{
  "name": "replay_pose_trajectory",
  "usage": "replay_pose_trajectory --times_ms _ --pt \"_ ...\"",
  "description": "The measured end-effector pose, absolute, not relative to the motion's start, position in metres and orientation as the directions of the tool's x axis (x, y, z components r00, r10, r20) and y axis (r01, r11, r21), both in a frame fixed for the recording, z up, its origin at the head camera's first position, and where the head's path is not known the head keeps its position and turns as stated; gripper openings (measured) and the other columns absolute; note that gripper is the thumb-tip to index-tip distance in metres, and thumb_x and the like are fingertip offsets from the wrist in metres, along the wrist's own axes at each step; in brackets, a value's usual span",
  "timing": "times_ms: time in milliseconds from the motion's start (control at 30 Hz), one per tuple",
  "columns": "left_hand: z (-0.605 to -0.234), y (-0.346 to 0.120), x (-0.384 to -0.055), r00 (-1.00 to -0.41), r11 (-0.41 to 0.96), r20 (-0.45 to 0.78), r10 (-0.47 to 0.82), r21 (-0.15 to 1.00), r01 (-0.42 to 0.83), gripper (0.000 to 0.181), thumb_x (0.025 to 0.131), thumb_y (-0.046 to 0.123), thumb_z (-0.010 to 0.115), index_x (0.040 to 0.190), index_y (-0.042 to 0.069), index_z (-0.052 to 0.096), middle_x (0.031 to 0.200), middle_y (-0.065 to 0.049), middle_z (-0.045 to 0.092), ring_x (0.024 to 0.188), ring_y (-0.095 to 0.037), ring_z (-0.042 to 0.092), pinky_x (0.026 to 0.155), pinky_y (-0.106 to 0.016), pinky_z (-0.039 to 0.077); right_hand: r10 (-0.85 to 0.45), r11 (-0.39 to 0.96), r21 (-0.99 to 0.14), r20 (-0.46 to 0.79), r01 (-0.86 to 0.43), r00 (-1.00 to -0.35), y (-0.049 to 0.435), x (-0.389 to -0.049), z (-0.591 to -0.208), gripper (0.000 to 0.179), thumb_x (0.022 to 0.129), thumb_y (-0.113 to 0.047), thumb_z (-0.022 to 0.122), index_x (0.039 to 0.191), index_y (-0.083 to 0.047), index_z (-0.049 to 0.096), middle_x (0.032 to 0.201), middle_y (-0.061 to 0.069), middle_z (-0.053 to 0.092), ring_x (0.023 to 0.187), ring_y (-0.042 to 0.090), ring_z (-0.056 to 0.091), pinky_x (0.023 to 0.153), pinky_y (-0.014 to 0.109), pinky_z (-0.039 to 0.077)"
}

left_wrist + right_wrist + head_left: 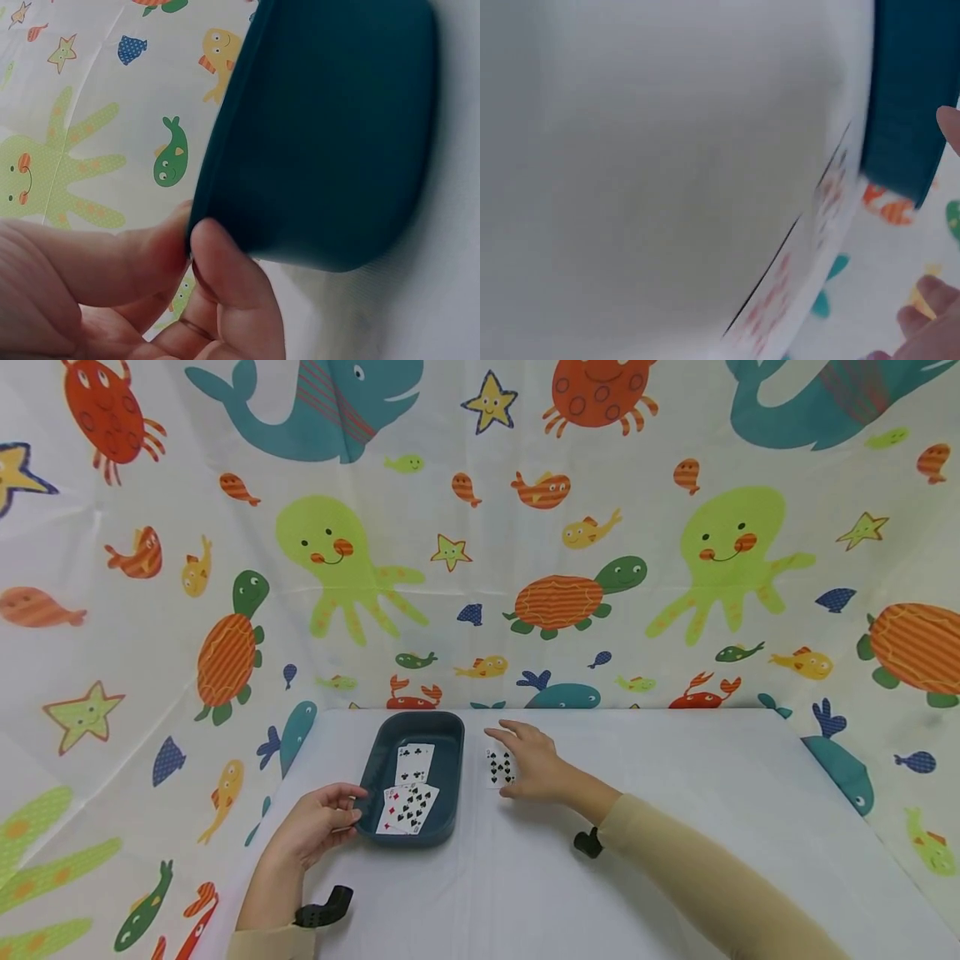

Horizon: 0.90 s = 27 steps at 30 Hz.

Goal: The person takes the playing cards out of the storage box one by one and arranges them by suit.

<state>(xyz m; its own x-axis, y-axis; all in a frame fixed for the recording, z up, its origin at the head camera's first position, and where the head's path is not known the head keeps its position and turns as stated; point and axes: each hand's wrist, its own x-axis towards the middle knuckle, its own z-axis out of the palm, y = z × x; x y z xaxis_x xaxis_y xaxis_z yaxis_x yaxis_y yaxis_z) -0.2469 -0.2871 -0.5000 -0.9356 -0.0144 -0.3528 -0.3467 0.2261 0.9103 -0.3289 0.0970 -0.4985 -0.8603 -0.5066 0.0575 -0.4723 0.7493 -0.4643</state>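
A dark teal tray (448,785) stands on the white table. My left hand (321,823) pinches its rim at the near left side, thumb and finger on either side of the wall in the left wrist view. Inside lie several face-up playing cards: clubs cards (414,765) farther back, and a spades card (417,808) overlapping a diamonds card (389,814) in front. Right of the tray, my right hand (537,765) hovers with spread fingers over a spades card (498,768), partly covering it. The right wrist view also shows a red-pipped card (769,307), blurred.
A cloth printed with sea animals (555,602) hangs behind and at both sides of the table (675,843). Black wrist cameras are strapped to both wrists.
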Motion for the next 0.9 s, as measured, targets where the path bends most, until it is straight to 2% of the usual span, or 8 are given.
replay_pose_trajectory --times_ms 267,400,600,767,900 --pt "-0.500 -0.287 -0.247 -0.936 0.227 -0.353 -0.012 0.910 -0.346 0.039 0.101 -0.002 0.064 0.140 -0.005 0.061 0.094 -0.005 0.054 0.082 -0.023 0.062 0.074 -0.029 0.062 -0.473 0.698 -0.559 0.110 -0.448 -0.874 0.049 -0.322 -0.492 0.095 0.087 -0.035 0.089 0.167 -0.027 0.038 0.177 0.008 0.029 0.164 0.036 0.024 0.127 0.072 0.024" --pt "-0.498 -0.287 -0.247 -0.935 0.240 -0.354 -0.008 0.907 -0.345 0.039 0.102 -0.002 0.063 0.141 -0.005 0.060 0.095 -0.005 0.054 0.083 -0.023 0.062 0.075 -0.029 0.061 -0.495 0.680 -0.549 0.145 -0.486 -0.857 0.027 -0.323 -0.490 0.095 0.089 -0.038 0.089 0.168 -0.028 0.036 0.177 0.008 0.027 0.164 0.035 0.023 0.128 0.069 0.024" --pt "-0.496 -0.286 -0.250 -0.936 0.248 -0.353 0.003 0.907 -0.341 0.038 0.102 -0.001 0.063 0.140 -0.005 0.061 0.094 -0.005 0.053 0.083 -0.023 0.062 0.075 -0.029 0.061 -0.542 0.696 -0.471 0.151 -0.542 -0.827 -0.002 -0.329 -0.483 0.092 0.093 -0.036 0.085 0.169 -0.028 0.033 0.178 0.009 0.024 0.166 0.033 0.021 0.132 0.062 0.023" --pt "-0.496 -0.287 -0.251 -0.935 0.246 -0.353 0.006 0.907 -0.341 0.038 0.102 -0.001 0.063 0.139 -0.005 0.060 0.092 -0.004 0.053 0.083 -0.022 0.062 0.075 -0.029 0.061 -0.578 0.729 -0.355 0.141 -0.586 -0.804 -0.025 -0.337 -0.485 0.092 0.095 -0.038 0.083 0.169 -0.026 0.031 0.176 0.009 0.028 0.164 0.033 0.027 0.133 0.057 0.026" --pt "-0.497 -0.288 -0.249 -0.932 0.239 -0.362 -0.006 0.905 -0.353 0.038 0.102 -0.002 0.063 0.139 -0.005 0.061 0.092 -0.004 0.054 0.082 -0.022 0.062 0.074 -0.029 0.061 -0.590 0.759 -0.282 0.084 -0.587 -0.803 -0.042 -0.343 -0.490 0.094 0.094 -0.041 0.083 0.170 -0.025 0.030 0.176 0.010 0.030 0.163 0.033 0.029 0.133 0.054 0.027"
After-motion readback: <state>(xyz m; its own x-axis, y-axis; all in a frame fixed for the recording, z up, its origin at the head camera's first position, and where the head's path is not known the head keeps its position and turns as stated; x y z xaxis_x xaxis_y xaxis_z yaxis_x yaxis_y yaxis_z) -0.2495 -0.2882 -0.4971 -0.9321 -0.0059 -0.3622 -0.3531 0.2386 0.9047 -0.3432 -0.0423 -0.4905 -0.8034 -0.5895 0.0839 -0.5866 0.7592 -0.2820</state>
